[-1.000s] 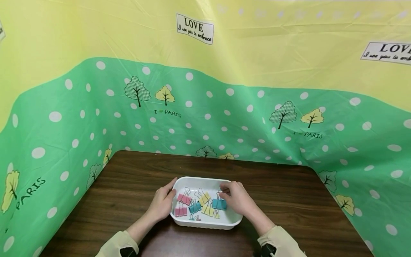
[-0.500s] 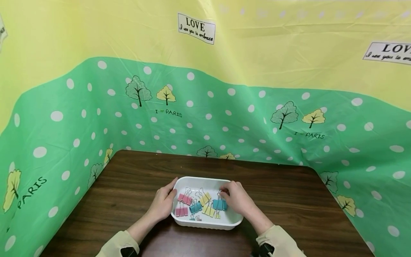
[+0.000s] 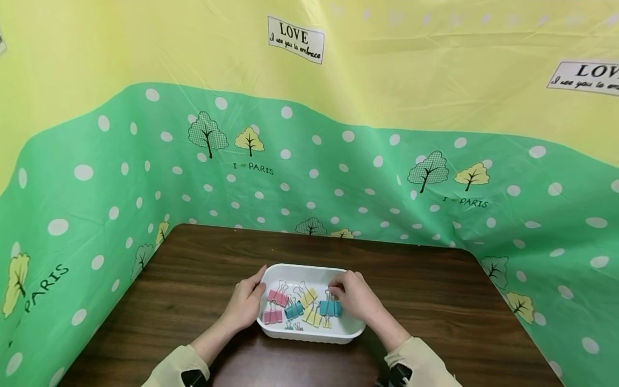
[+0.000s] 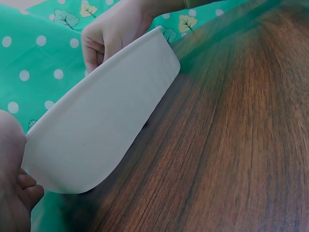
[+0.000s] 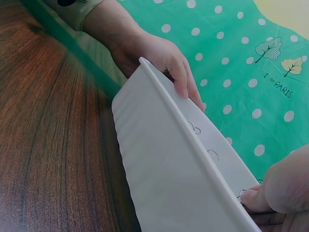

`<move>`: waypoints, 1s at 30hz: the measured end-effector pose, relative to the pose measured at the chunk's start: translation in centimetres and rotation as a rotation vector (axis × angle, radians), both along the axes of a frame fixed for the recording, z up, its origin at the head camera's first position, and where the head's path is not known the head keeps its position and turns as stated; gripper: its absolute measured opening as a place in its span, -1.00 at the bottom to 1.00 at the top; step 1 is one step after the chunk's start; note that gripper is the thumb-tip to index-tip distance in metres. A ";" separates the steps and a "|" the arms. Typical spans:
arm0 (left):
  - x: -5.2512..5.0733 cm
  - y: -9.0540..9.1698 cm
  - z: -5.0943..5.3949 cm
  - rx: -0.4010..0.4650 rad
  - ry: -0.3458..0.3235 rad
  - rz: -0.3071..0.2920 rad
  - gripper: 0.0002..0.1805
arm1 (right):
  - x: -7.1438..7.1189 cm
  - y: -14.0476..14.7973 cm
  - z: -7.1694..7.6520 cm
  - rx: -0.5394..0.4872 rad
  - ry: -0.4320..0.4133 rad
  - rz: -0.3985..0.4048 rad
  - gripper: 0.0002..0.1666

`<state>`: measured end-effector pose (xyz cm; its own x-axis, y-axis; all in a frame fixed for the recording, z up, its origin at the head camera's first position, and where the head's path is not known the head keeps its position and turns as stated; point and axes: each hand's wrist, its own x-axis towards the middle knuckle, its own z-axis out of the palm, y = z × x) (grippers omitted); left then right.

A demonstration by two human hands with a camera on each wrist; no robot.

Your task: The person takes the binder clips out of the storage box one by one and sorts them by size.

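Note:
A white plastic tray (image 3: 309, 336) stands on the table, holding several binder clips. My left hand (image 3: 245, 302) grips the tray's left end, thumb over the rim. Inside the tray's right part, my right hand (image 3: 359, 296) pinches the wire handle of a large teal binder clip (image 3: 330, 308); in the right wrist view the thumb (image 5: 253, 199) meets that wire. Left of it lie yellow clips (image 3: 311, 317), another teal clip (image 3: 293, 309) and pink clips (image 3: 273, 317). Tiny clips in yellow (image 3: 327, 323), teal (image 3: 288, 325) and pink (image 3: 298, 326) sit near the front wall.
A dark wood-grain table (image 3: 203, 269) carries the tray. Behind it and along both sides hangs a green and yellow printed cloth (image 3: 309, 177). In the left wrist view the tray's outer wall (image 4: 96, 121) hides the clips.
The right fingers have shifted very slightly at the teal clip's handle. The left hand and the tray hold their place; the head view has tilted a little.

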<state>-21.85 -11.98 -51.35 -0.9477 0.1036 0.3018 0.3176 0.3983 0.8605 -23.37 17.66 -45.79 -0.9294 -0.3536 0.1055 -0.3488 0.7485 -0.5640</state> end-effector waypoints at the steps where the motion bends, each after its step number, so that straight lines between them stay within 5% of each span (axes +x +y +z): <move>1: 0.0 0.0 0.0 0.003 0.005 -0.002 -0.48 | 0.0 0.0 0.0 -0.002 0.002 0.000 -0.88; 30: 0.2 0.0 0.3 0.017 -0.008 -0.016 -0.49 | 0.2 0.3 1.5 -0.118 0.036 -0.078 -0.89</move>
<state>-21.66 -11.99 -51.10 -0.9485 0.1138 0.2958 0.3167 0.3781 0.8699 -23.21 17.95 -44.29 -0.9485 -0.2633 0.1759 -0.3136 0.7037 -0.6375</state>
